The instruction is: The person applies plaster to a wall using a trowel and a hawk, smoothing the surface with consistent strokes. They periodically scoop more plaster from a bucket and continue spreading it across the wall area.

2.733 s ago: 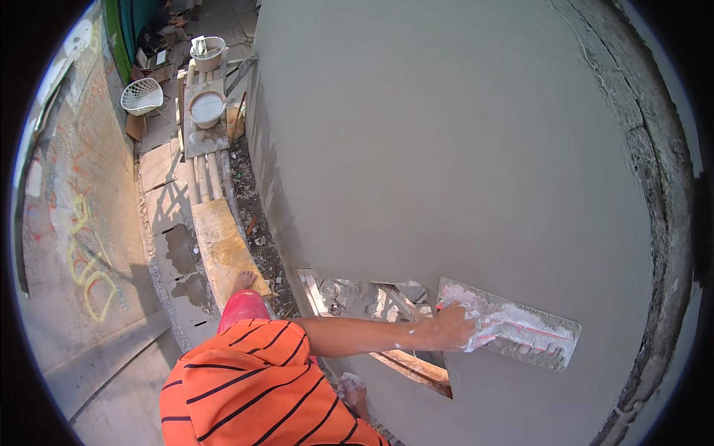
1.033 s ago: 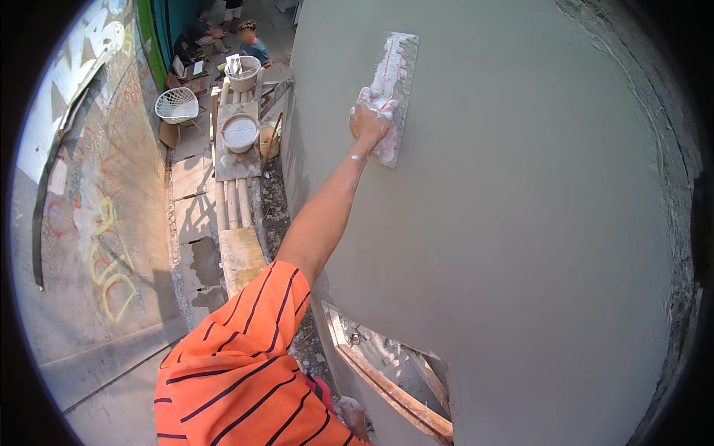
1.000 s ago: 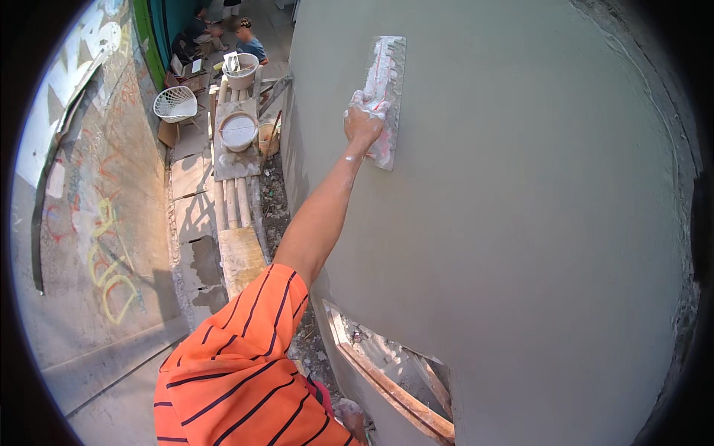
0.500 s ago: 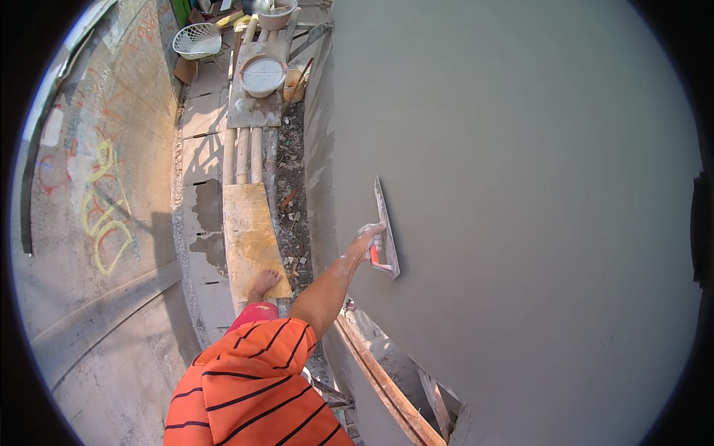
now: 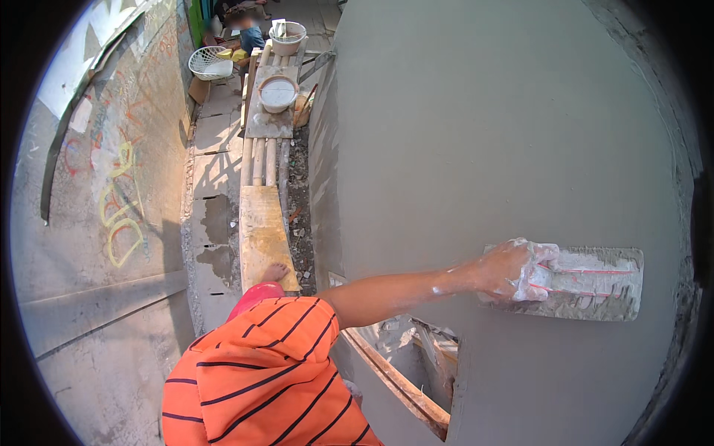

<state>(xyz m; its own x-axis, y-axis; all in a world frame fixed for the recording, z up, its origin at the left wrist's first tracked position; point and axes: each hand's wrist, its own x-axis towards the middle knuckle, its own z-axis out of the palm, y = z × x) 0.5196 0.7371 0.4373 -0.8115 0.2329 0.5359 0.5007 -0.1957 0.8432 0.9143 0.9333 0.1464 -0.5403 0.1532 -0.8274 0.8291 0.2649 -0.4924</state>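
My left hand [image 5: 509, 271], spotted with plaster, is closed around the handle of a plastering trowel [image 5: 606, 293] at the right. The trowel's long blade runs crosswise, its plaster-smeared back showing and its face against the smooth grey plastered wall [image 5: 461, 149]. Only thin red lines show between the fingers and the blade's far end; the rest of the handle is hidden or coated. My arm stretches straight out from an orange striped sleeve. My right hand does not show.
My bare foot stands on a narrow plank [image 5: 260, 219] over poles. Farther along are a round tub [image 5: 278, 94] and a second bucket [image 5: 287, 39]. Beneath my arm, a wooden beam [image 5: 398, 386] borders an opening. A person [image 5: 251, 37] is beyond, near a white basket [image 5: 210, 64].
My left hand has swept the trowel right across the wall. The blade has turned from nearly edge-on and upright to crosswise. A person now shows at the far end.
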